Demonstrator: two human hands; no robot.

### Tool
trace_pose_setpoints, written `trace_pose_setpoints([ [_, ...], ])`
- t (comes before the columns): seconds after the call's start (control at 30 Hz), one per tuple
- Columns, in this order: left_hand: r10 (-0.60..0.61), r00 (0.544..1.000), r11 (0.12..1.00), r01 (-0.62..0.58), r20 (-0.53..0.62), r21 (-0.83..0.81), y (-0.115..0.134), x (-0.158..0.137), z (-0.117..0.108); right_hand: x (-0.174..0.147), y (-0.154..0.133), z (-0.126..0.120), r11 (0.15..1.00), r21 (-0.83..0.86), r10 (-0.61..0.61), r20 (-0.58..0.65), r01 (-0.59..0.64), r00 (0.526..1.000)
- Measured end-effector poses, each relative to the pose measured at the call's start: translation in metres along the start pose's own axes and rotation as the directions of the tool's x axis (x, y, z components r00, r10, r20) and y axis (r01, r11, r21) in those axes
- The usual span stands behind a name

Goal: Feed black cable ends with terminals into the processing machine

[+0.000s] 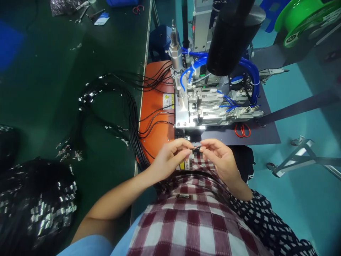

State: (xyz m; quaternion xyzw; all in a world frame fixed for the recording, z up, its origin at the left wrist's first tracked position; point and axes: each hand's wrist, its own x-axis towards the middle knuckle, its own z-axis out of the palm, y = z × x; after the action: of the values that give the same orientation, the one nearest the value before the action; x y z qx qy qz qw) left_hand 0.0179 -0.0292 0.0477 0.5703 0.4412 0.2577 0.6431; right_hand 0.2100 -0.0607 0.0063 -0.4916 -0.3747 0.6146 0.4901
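Note:
In front of the checked apron, my left hand (173, 156) pinches the end of a thin black cable (195, 147) between thumb and fingertips. Close on its right, my right hand (220, 158) is closed in a pinch on the same short piece, where thin wire ends show between the fingertips. Just beyond both hands stands a machine (202, 103) with metal cylinders and blue air tubes. Its orange base plate (157, 106) has several black cables lying across it. A thick bundle of black cables (131, 121) hangs at the table edge, left of my left hand.
A dark green table (106, 46) stretches to the left, bearing a heap of black cables (39, 202) with shiny ends. Red-handled scissors (242, 131) lie right of the machine. A black cylinder (234, 42) hangs above it. A green spool (298, 21) is at upper right.

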Motion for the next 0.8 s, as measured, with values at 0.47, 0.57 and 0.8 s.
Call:
trace_pose_setpoints([
  [0.47, -0.098, 0.979, 0.989, 0.116, 0.18, -0.094, 0.0, 0.005, -0.003, 0.016, -0.011, -0.005, 0.947, -0.222, -0.172, 0.256, 0.232, 0.951],
  [0.57, -0.179, 0.938, 0.97, 0.218, 0.297, -0.104, -0.002, 0.009, -0.005, 0.021, -0.02, -0.013, 0.861, -0.333, -0.217, 0.443, 0.385, 0.87],
  [0.8, -0.186, 0.979, 0.936, 0.203, 0.085, -0.286, -0.011, 0.01, 0.002, 0.009, -0.012, -0.004, 0.778, -0.535, -0.36, 0.047, 0.328, 0.932],
])
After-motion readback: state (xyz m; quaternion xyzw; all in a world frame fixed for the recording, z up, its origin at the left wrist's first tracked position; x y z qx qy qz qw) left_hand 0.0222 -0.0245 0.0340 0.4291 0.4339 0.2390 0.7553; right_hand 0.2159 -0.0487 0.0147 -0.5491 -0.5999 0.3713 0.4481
